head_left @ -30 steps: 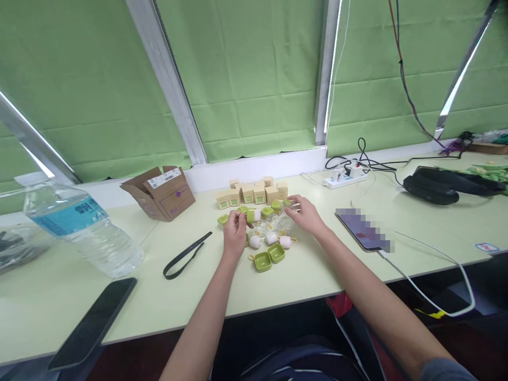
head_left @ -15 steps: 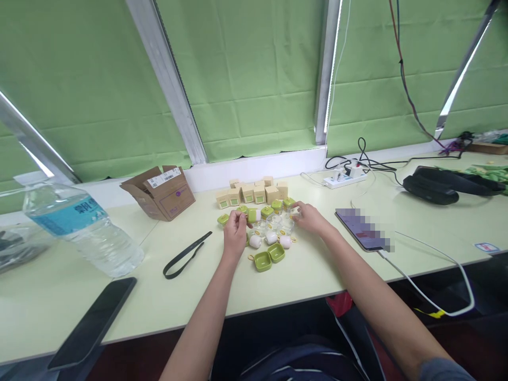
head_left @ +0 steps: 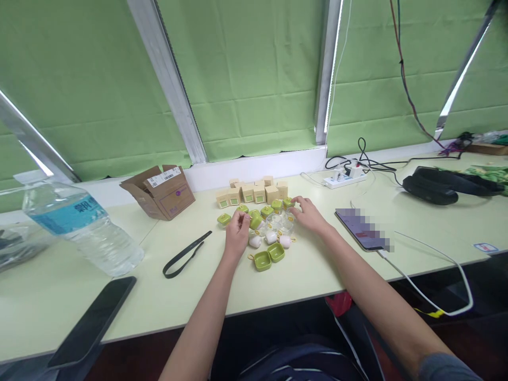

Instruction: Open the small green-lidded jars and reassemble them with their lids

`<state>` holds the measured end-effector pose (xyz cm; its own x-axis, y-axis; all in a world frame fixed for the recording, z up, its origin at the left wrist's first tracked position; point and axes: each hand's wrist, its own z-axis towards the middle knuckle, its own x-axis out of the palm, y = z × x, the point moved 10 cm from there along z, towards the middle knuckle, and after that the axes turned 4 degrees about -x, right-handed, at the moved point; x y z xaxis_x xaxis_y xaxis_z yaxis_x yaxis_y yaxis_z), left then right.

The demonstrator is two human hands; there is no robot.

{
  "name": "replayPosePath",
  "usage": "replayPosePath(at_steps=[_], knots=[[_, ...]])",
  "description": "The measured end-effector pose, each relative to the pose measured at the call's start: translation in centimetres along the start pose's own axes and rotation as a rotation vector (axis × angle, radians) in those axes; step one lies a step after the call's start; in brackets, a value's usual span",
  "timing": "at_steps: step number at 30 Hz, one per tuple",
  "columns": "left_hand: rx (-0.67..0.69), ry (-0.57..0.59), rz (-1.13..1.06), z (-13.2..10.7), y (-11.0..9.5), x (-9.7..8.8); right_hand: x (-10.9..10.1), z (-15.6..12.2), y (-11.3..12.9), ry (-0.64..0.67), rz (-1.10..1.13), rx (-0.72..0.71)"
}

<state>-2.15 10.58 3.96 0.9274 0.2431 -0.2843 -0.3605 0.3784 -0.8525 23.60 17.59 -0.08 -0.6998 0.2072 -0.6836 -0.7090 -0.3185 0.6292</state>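
Observation:
My left hand pinches a small green case above the pile. My right hand has its thumb and finger curled at the right edge of a small green box at the back of the pile. Several clear cups lie between the hands. Closer to me are small white pieces, one with a yellow loop. An opened green case, its two hollow halves joined side by side, rests in front. More green boxes, such as one at the left, stand around the pile.
Behind the pile stand several beige cartons. A brown cardboard box, a black strap, a water bottle and a dark phone are leftward. On the right are a charging phone and a power strip.
The case in my left hand has turned, so its green side faces me and its white part is no longer seen. My right hand has shifted slightly left to the green box.

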Motion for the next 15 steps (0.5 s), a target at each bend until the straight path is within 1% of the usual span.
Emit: replayPosePath(at_steps=[2,4,10,15], knots=[[0.005,0.013,0.0,0.0,0.0,0.1,0.2,0.3,0.7,-0.003,0.008,-0.074],[0.007,0.023,0.001,0.0,0.0,0.2,0.8,0.7,1.0,0.011,0.006,-0.115],[0.002,0.03,0.009,-0.1,0.0,0.4,2.7,1.5,0.7,0.067,-0.009,-0.177],[0.01,0.042,0.032,-0.1,-0.2,0.5,2.8,1.7,0.3,0.034,-0.004,-0.168]])
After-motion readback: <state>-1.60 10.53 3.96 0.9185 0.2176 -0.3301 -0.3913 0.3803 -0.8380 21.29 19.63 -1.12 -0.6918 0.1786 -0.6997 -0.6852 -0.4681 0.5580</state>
